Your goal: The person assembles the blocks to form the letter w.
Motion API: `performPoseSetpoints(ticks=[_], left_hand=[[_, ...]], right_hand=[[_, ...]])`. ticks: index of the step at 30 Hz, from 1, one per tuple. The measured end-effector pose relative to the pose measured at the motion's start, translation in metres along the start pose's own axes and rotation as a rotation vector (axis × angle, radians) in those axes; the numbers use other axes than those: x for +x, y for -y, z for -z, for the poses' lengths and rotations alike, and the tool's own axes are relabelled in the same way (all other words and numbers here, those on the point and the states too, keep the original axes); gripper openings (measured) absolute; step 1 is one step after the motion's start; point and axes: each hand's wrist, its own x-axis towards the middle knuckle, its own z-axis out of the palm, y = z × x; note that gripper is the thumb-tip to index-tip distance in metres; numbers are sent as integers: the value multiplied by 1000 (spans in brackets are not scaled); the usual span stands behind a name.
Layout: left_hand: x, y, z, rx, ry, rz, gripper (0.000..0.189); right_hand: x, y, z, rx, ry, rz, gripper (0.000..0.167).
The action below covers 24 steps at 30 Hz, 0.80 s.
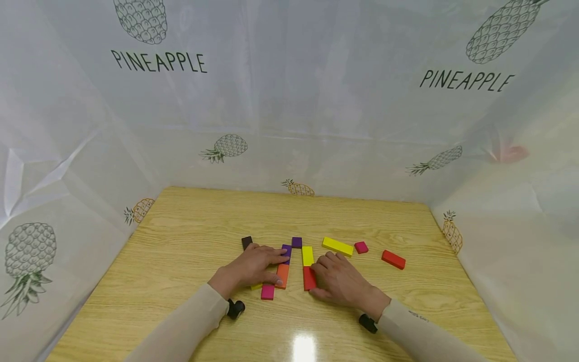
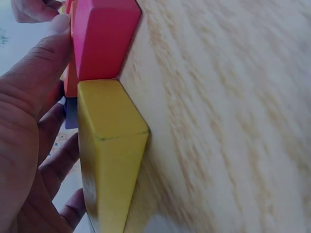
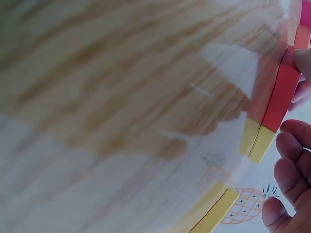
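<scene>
My left hand (image 1: 253,264) lies over the left row of blocks, its fingers extended. Its fingertips touch a purple block (image 1: 287,249), and the thumb rests on the orange block (image 1: 282,274) joined end to end below it. A pink block (image 1: 267,292) sits by that thumb. Partly hidden under the palm is a yellow block (image 2: 116,116). At the right row, my right hand (image 1: 341,279) holds a red block (image 3: 282,94) between thumb and curled fingers. A yellow block (image 1: 307,255) continues the row above the red one. Between both rows' far ends stands a small purple block (image 1: 296,242).
Beyond my left hand a dark block (image 1: 247,241) is partly covered. Toward the right lie a long yellow block (image 1: 337,247), a small pink block (image 1: 361,247) and another red block (image 1: 393,259). A pineapple-print sheet (image 1: 289,110) encloses the wooden table (image 1: 203,216).
</scene>
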Motion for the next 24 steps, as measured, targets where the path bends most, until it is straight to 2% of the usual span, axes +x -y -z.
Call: performPoseSetpoints(ticks=[9,17,24], left_hand=[[-1,-4,3,12,7,-4,71],[-2,-4,0,-5,-8,-10,71],[-3,-4,0,-39,-21,-12,70]], right_hand=[[-1,1,2,13,-1,-11,50],[-3,0,4,17,-23,-22,48],[-10,-5,6,51,37,-125,49]])
